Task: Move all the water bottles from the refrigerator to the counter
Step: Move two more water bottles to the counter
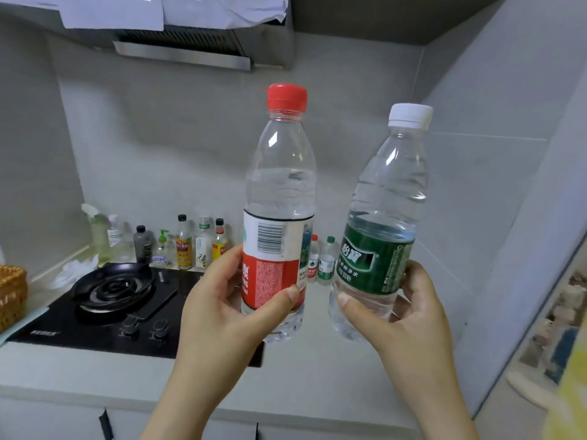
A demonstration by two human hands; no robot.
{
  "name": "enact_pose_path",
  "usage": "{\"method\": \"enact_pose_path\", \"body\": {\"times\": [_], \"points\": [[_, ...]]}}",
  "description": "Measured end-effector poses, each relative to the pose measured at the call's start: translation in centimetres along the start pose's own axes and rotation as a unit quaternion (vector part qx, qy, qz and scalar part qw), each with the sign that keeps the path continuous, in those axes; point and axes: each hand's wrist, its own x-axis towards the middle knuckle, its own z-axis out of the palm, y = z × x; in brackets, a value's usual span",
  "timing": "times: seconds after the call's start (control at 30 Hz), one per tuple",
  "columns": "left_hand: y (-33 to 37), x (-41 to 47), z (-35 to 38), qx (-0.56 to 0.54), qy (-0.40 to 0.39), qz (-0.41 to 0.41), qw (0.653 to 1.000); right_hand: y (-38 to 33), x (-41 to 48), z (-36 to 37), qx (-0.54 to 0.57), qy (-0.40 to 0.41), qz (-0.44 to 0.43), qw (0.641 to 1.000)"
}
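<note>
My left hand [222, 309] grips a clear water bottle with a red cap and a red-and-white label [279, 198], held upright above the counter [317, 369]. My right hand [409, 315] grips a second water bottle with a white cap and a green label [384, 223], tilted slightly to the right. Two small water bottles stand on the counter against the back wall: one with a red cap [313, 258] and one with a green cap [328, 258]. The refrigerator is out of view.
A black gas hob [104, 315] with a dark pan [111, 287] fills the counter's left part. Several condiment and cleaner bottles [184, 246] line the back wall. A wicker basket [11, 293] sits at far left, a range hood [184, 49] hangs overhead, and a wall [508, 185] closes the right side.
</note>
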Motion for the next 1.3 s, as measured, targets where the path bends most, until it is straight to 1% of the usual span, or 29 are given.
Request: {"method": "enact_pose_path", "body": {"times": [0.13,0.47,0.63,0.73,0.97,1.13,1.3], "points": [[-2.2,4.6,-0.7,-0.003,-0.008,0.011,1.0,1.3,4.0,2.8,-0.009,0.01,-0.004,1.0],[-8.2,12.8,-1.1,0.002,-0.035,-0.008,0.999,5.1,10.9,7.4,-0.014,0.037,0.024,0.999],[-10.2,15.9,0.9,0.001,-0.045,-0.004,0.999,7.5,14.5,6.9,-0.013,0.033,0.035,0.999],[-11.6,17.6,2.7,-0.003,-0.037,-0.003,0.999,9.3,17.2,6.6,-0.003,0.033,0.034,0.999],[-14.5,21.6,7.6,0.019,-0.009,-0.002,1.0,13.1,24.4,4.7,0.001,0.001,0.02,1.0],[-16.8,23.9,10.8,0.05,0.015,-0.014,0.999,16.1,28.5,3.2,0.004,-0.021,0.021,1.0],[-19.5,24.6,12.9,0.071,0.021,-0.045,0.996,19.6,30.6,2.0,0.007,-0.033,0.042,0.999]]}}
